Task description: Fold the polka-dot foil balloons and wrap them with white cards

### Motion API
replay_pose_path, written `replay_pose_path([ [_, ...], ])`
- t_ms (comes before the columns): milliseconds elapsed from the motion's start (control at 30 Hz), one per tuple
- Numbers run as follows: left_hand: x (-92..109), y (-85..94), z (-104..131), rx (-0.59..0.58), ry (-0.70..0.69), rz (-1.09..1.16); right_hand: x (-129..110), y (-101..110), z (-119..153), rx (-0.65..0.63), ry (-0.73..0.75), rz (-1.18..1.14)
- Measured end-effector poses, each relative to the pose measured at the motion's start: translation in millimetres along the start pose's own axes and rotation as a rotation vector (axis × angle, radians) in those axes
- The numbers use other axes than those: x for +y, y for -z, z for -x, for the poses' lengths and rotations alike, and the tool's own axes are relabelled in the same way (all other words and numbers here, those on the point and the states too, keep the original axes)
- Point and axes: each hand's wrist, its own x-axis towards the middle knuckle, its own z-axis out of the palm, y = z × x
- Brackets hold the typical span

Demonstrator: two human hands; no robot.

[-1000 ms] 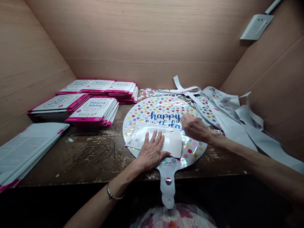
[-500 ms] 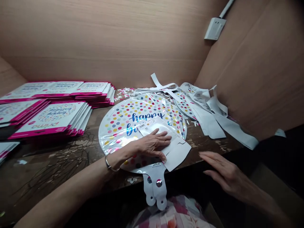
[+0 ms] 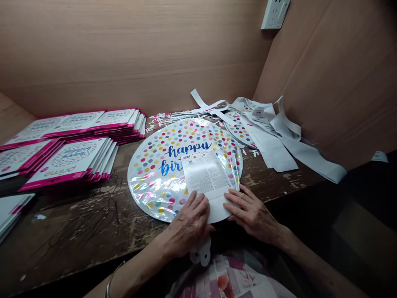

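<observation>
In the head view, the printed white envelope (image 3: 206, 178) lies near the middle of the counter's (image 3: 133, 227) front edge, on a flat dotted birthday balloon (image 3: 155, 165). The left hand (image 3: 187, 223) rests its close-set, slightly bent fingers on the envelope's near left part. The right hand (image 3: 256, 215) has its fingers loosely spread over the near right side. Whether either thumb pinches the paper from below, I cannot tell. White tabs (image 3: 204, 257) with holes show beyond the front edge, below the left hand.

Toward the counter's left end, stacked pink-edged packets (image 3: 71, 157) look finished, while a pile of white and pink sleeves (image 3: 12, 215) sits by the front left corner. The envelope under the hands seems part-way: its plain near end lies unfolded, and its contents, if any, are hidden. The balloon is spread out, apparently unpacked. More dotted balloons (image 3: 238, 132) lie toward the back right, partly under paper strips (image 3: 273, 153); how many are left cannot be counted.
</observation>
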Motion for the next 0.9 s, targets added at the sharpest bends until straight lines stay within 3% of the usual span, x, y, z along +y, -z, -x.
replay_pose_path([
  [233, -6, 4.6, 2, 0.078, 0.013, 0.126, 4, -1, -7, 0.128, 0.030, -0.072],
  [367, -16, 1.3, -1, 0.214, 0.065, 0.163, 1, -4, -22, 0.187, -0.154, -0.042],
  [467, -22, -5.6, -5, 0.304, 0.193, 0.074, 1, -9, -39, 0.100, -0.337, 0.032],
  [567, -24, -10.2, -8, 0.232, 0.254, -0.025, 0, -14, -55, 0.013, -0.433, 0.147],
  [733, -20, -12.5, -7, 0.161, 0.248, -0.079, -1, -23, -69, -0.029, -0.422, 0.350],
  [900, -19, -13.3, 1, -0.010, 0.187, -0.090, 4, -23, -69, -0.050, -0.414, 0.300],
])
